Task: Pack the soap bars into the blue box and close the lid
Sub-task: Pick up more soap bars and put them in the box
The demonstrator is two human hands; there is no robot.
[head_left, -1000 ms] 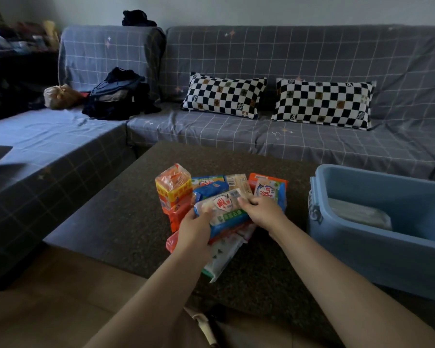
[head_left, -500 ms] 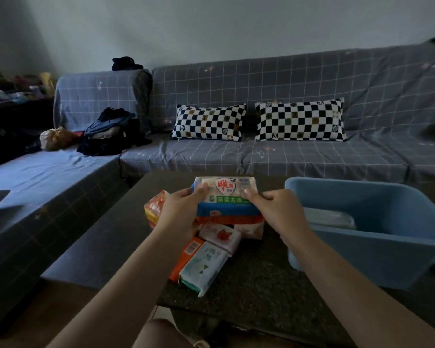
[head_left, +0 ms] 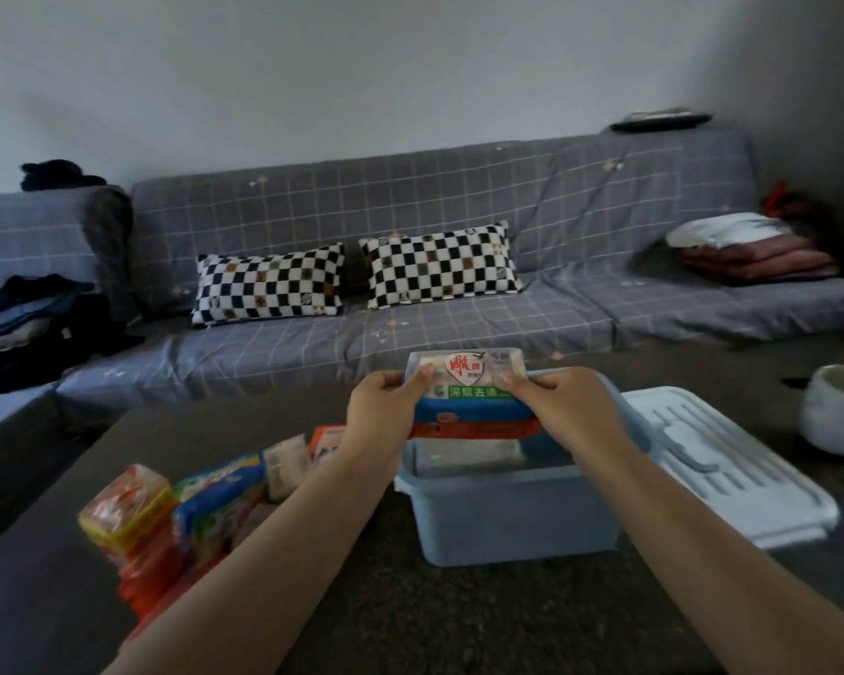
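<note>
Both hands hold a stack of soap bars [head_left: 469,397] above the open blue box [head_left: 512,518]: white-wrapped bar on top, blue and orange ones under it. My left hand [head_left: 386,411] grips the stack's left end, my right hand [head_left: 566,406] its right end. Inside the box lies a pale wrapped bar [head_left: 464,455]. Several more soap bars [head_left: 215,504] remain on the dark table at the left, among them a yellow-orange pack [head_left: 128,509]. The box's pale lid [head_left: 722,460] lies flat to the right of the box.
A white bowl [head_left: 839,411] stands at the table's far right edge. Behind the table [head_left: 410,616] runs a grey checked sofa with two chequered pillows [head_left: 439,265], dark clothes at left and folded blankets [head_left: 751,255] at right.
The stack of soap bars was lifted off the pile and carried right, from beside the box to over its opening. The view turned right, so the lid and bowl came into sight.
</note>
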